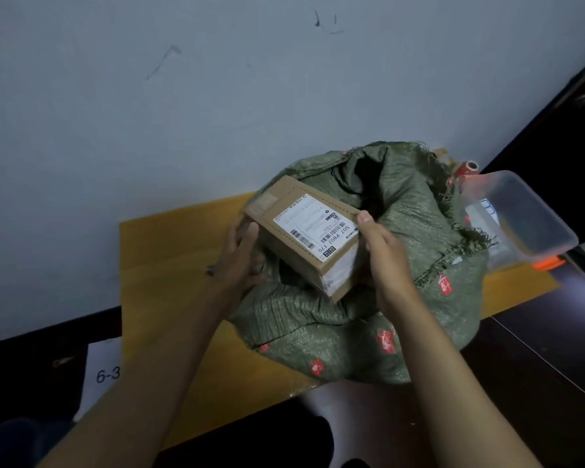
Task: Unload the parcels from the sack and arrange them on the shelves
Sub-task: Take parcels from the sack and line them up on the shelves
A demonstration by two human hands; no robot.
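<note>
A green woven sack (368, 319) with red marks sits open on a yellow board (169, 265) against the wall. Above its mouth I hold a brown cardboard parcel (284, 244) with a white shipping label on top. My left hand (240, 255) grips the parcel's left end, fingers curled round it. My right hand (382, 251) grips the right end, with the thumb on the top edge. The inside of the sack is dark and its contents are hidden.
A clear plastic container (520, 214) with an orange clip lies right of the sack, with a red tape roll (466, 168) behind it. A grey wall (183, 96) stands close behind. A white sheet marked 6-3 (105, 373) lies at lower left. Dark floor lies at the right.
</note>
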